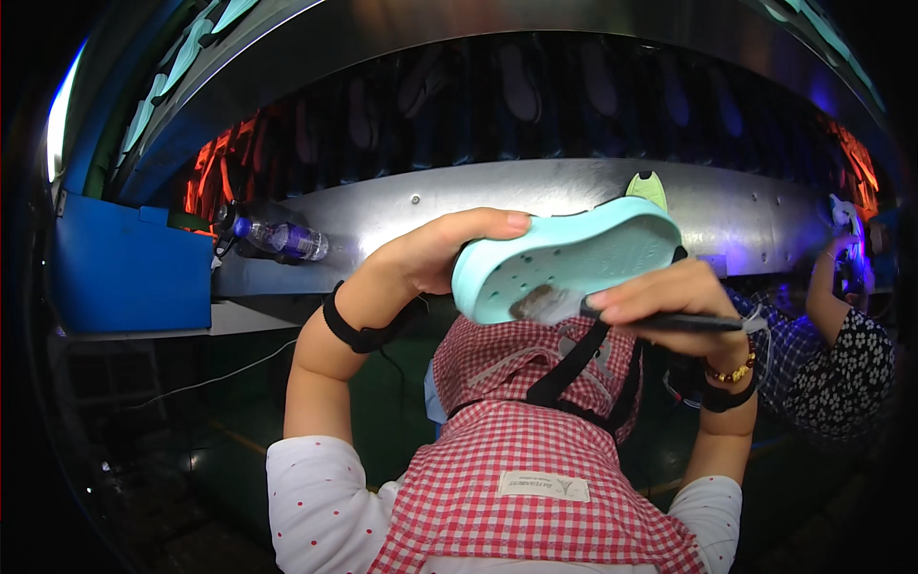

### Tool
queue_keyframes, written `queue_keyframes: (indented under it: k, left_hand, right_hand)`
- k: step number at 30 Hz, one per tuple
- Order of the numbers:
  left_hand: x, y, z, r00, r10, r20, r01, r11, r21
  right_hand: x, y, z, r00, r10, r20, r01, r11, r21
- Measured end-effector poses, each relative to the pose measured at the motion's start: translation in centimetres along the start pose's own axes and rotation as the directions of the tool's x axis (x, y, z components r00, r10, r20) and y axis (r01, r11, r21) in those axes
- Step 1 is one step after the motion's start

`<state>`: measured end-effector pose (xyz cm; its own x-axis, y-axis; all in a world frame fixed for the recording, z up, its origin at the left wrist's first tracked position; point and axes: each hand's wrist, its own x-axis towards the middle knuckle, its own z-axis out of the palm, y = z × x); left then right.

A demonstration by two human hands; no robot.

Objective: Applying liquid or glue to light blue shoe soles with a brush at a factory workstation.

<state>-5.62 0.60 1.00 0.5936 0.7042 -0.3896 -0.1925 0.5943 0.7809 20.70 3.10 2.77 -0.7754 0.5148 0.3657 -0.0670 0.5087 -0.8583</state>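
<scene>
A light turquoise foam shoe sole (598, 251) is held up in front of my apron, tilted so that its hollow inner side with small holes shows. My left hand (449, 244) grips its left end, thumb on the upper rim and the other fingers hidden behind it. Closed around the black handle of a brush (684, 322), my right hand (669, 295) is at the lower right edge of the sole. The blurred, pale and brownish bristles lie against the sole's inside near its lower left end. A yellow-green tab (647, 187) shows just behind the sole's upper right edge.
A plastic bottle (287, 239) lies on the metal ledge (373, 198) to the left, near a blue box (134, 268). Beyond the ledge, shoe parts (517, 84) sit in a dark recess with orange glows at both ends. A co-worker's arm (824, 292) is at the right.
</scene>
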Motion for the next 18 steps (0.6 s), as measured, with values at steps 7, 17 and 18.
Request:
queue_keyframes:
  k: [7, 17, 18]
  left_hand:
    - [-2.3, 0.6, 0.3, 0.986, 0.069, -0.155, -0.073, 0.997, -0.016]
    - [-3.8, 1.0, 1.5, 0.845, 0.336, -0.415, -0.301, 0.942, 0.150]
    - [-3.9, 1.1, 0.9, 0.845, 0.309, -0.437, -0.325, 0.945, 0.040]
  right_hand:
    - [-1.0, 0.7, 0.0, 0.993, 0.014, -0.119, -0.013, 1.000, 0.007]
    - [-1.4, 0.0, 0.4, 0.984, 0.049, -0.171, -0.059, 0.997, -0.050]
    - [-1.4, -0.1, 0.6, 0.995, 0.065, -0.081, -0.070, 0.996, -0.055]
